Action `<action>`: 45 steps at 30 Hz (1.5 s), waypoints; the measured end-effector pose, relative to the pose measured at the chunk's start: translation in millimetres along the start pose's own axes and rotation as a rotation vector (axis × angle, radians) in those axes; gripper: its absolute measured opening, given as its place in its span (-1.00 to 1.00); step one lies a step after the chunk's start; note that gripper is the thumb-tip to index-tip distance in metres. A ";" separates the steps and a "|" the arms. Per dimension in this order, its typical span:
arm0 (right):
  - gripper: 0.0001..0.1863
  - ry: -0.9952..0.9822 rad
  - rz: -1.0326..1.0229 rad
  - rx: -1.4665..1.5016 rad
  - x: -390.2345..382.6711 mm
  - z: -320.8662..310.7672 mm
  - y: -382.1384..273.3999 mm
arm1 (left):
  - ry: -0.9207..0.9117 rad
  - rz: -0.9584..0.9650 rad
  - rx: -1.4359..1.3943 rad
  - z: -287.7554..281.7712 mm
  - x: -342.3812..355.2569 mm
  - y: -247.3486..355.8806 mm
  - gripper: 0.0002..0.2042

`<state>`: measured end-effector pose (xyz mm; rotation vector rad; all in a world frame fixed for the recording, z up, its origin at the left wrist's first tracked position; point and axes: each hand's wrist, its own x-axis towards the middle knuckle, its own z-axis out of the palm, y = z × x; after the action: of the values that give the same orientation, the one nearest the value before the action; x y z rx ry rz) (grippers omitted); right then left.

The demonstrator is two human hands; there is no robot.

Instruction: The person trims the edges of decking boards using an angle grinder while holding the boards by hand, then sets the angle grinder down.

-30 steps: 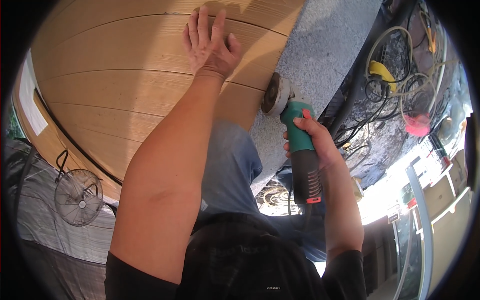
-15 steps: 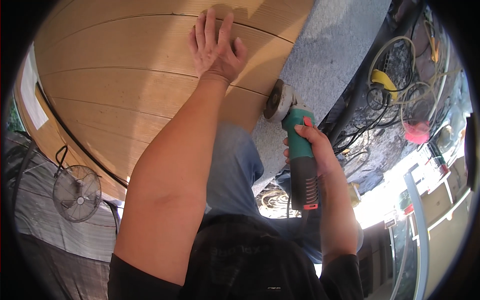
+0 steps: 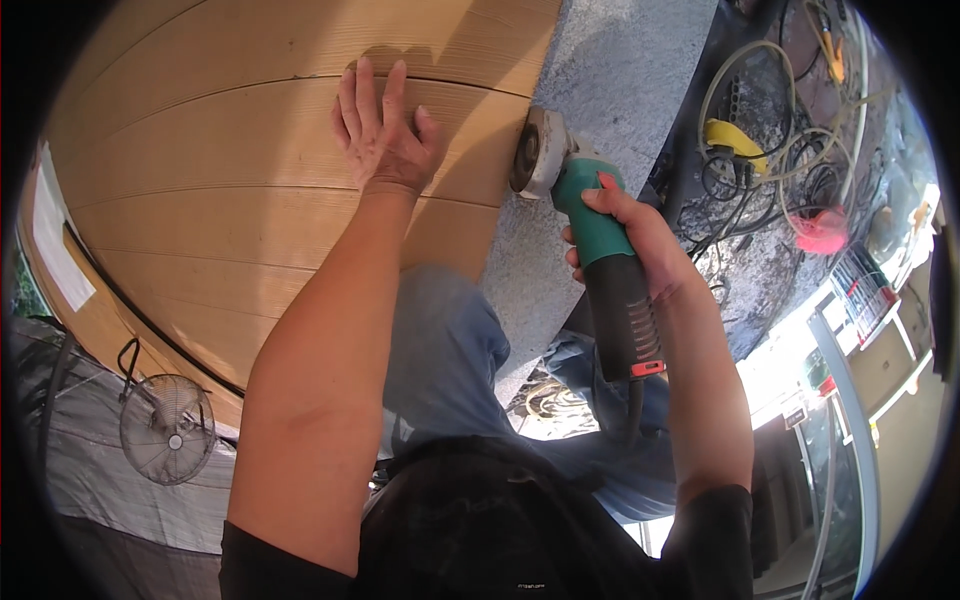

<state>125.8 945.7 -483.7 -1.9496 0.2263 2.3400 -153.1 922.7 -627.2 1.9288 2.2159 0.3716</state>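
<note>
My right hand (image 3: 630, 225) is wrapped round the body of a green and black angle grinder (image 3: 597, 235), thumb near its red switch. The grinder's disc (image 3: 527, 152), partly covered by a metal guard, is at the right edge of the tan wood-grain planks (image 3: 250, 140); whether it touches them I cannot tell. My left hand (image 3: 385, 140) lies on the planks with its fingers spread and holds nothing. One of my knees (image 3: 440, 310) is at the planks' near edge.
Grey stone-like slab (image 3: 620, 70) runs along the planks' right side. Beyond it lie tangled cables and hoses (image 3: 760, 150), a yellow tool (image 3: 733, 138) and a pink object (image 3: 820, 230). A round metal fan (image 3: 167, 430) stands at the left. The grinder's cord (image 3: 635, 405) hangs toward my legs.
The whole view has shifted, so most things sit further left. The grinder has moved forward along the planks' edge, and its rear end has swung to the right. My left hand stays spread.
</note>
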 end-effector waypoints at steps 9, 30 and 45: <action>-0.51 -0.003 -0.007 -0.010 -0.8 0.8 -29.6 | -0.033 -0.015 0.032 -1.1 0.2 -0.3 -0.36; -0.51 -0.024 0.046 -0.001 2.6 -3.7 9.1 | 0.020 0.015 0.039 3.4 -0.3 0.3 -0.38; -0.42 -0.040 0.053 0.030 7.3 -9.2 75.3 | 0.003 0.018 0.063 5.4 -1.8 2.1 -0.39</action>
<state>121.3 869.8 -488.1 -1.9045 0.3121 2.3906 -149.3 921.6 -631.8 1.9821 2.2394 0.3117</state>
